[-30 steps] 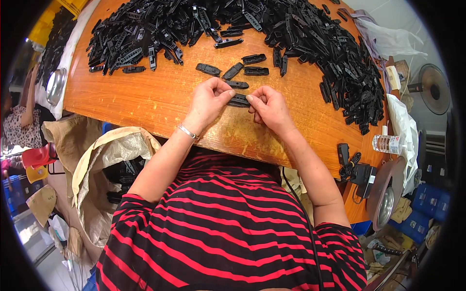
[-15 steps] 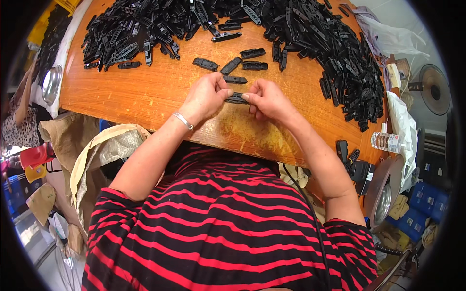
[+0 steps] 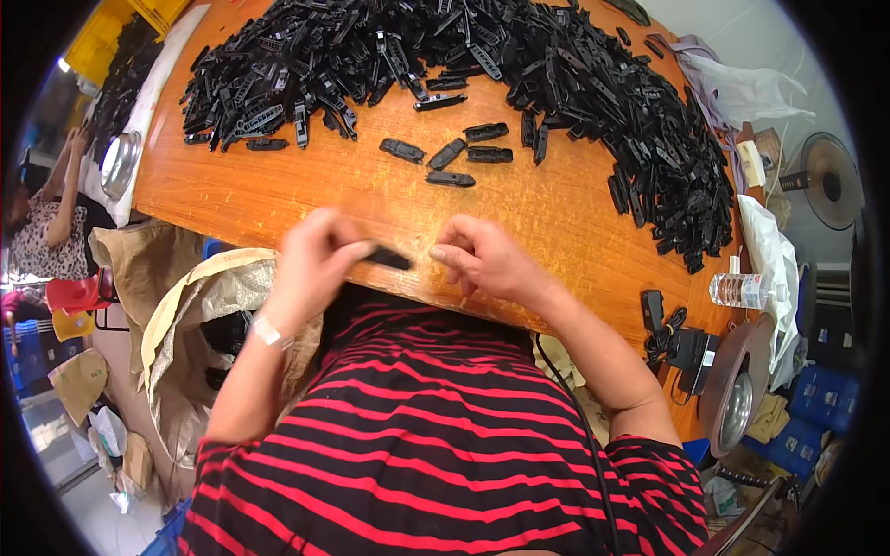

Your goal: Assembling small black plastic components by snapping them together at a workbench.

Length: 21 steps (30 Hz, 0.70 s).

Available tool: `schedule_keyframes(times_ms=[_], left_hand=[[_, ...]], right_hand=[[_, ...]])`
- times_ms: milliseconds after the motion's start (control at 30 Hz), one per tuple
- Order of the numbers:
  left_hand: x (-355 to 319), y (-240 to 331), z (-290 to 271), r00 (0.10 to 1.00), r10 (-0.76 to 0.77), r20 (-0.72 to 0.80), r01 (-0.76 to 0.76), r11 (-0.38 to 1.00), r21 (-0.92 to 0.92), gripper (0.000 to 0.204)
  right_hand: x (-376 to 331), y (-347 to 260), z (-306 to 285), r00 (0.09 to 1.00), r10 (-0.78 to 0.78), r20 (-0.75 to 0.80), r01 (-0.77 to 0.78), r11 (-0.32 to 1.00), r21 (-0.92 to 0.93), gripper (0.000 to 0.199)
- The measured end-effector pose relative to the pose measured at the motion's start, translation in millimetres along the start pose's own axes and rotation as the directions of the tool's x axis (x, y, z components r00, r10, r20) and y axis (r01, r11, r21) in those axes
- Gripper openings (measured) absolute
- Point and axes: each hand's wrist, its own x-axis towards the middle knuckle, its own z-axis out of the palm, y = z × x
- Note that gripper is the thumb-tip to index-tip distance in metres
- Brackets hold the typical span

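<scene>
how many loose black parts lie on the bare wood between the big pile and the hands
4: one on the left, one angled beside it, one to the right, one nearest the hands. Another sits in the left hand.

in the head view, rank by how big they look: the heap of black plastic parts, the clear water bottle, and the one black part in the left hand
1. Heap of black plastic parts, by far the largest.
2. Clear water bottle.
3. Black part in the left hand, though it sits nearer the camera, so this gap is unsure.
</scene>
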Motion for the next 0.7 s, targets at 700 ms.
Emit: schedule_keyframes(times_ms=[700], left_hand=[[171, -5, 62, 0.867, 0.490, -0.093, -0.356, 0.738, 0.573, 0.014]], right_hand=[[39, 25, -8, 0.793, -0.539, -0.283, 0.143, 0.617, -0.774, 0.008]])
